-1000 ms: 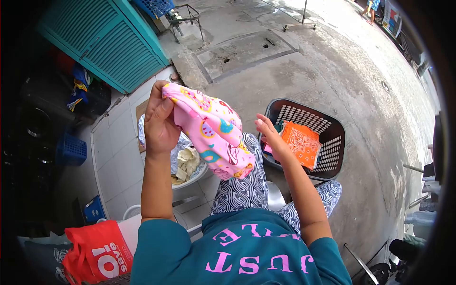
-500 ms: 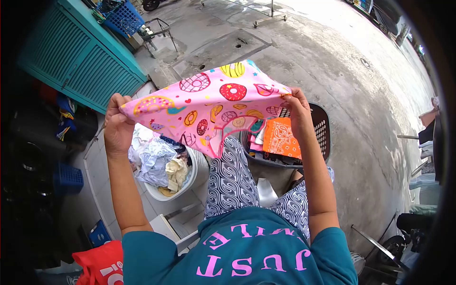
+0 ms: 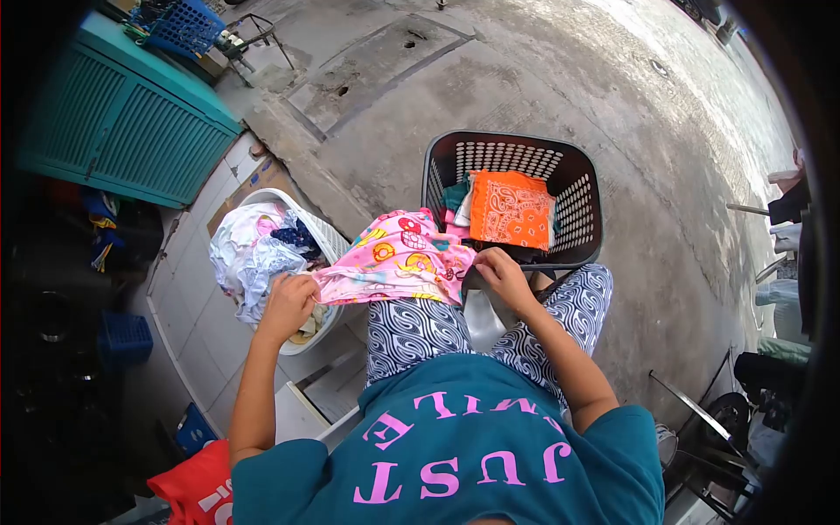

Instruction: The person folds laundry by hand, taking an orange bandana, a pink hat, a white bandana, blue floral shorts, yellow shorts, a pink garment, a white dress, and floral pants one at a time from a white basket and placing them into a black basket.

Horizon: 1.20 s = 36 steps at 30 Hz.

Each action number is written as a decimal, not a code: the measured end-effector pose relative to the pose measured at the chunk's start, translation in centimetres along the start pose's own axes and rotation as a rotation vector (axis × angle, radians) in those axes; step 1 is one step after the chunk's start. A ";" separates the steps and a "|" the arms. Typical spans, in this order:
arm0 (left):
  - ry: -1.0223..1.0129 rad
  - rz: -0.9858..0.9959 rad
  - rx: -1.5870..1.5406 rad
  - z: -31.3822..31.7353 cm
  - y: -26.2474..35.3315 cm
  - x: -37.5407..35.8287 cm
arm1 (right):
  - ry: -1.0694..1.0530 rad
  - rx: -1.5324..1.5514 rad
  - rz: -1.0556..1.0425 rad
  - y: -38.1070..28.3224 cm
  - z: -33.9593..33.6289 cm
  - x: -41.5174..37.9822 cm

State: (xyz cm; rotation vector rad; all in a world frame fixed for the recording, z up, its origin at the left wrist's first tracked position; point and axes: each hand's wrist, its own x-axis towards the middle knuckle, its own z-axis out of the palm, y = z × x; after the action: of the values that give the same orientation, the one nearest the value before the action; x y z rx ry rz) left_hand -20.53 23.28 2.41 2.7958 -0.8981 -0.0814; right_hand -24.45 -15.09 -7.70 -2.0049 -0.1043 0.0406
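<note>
A pink cloth with a donut print [image 3: 398,262] lies over one thigh, bunched at its far side. My left hand [image 3: 293,302] pinches its left end, in front of a white basket [image 3: 328,241] heaped with white, navy and cream clothes [image 3: 262,254]. At the cloth's right edge my right hand [image 3: 500,269] has its fingers closed on a corner. Just beyond that hand stands a dark perforated basket [image 3: 577,206], which holds a folded orange bandana-print cloth [image 3: 510,210] on other folded fabrics.
A teal louvred cabinet [image 3: 131,122] stands at the upper left, with a blue basket [image 3: 184,28] on top. A red bag [image 3: 194,486] is at the lower left. Metal bars and a wheel [image 3: 728,420] show at the lower right, below hanging clothes.
Both hands have come down towards the lap with the pink cloth, which was stretched out in the air and now rests on the thigh. The view has tilted, showing the dark basket fully.
</note>
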 end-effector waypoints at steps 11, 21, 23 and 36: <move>0.054 -0.357 -0.366 4.8 -1.2 -0.3 | -0.062 -0.154 -0.166 -1.7 5.7 -3.0; 0.320 -0.150 0.136 -4.7 -0.9 8.0 | 0.108 -0.893 -0.419 -8.4 -7.4 8.6; 0.314 -0.115 0.126 -7.6 -1.7 10.8 | 0.168 -0.955 -0.436 -10.7 -11.2 12.1; 0.483 0.046 -0.188 -20.7 -0.2 15.9 | 0.291 -0.587 -0.545 -19.3 -22.4 16.1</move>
State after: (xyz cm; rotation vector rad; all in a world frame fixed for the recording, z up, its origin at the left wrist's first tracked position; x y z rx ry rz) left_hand -5.11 17.83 22.72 2.4525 -0.7825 0.4699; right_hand -7.81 -25.73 19.58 -2.4674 -0.5189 -0.6980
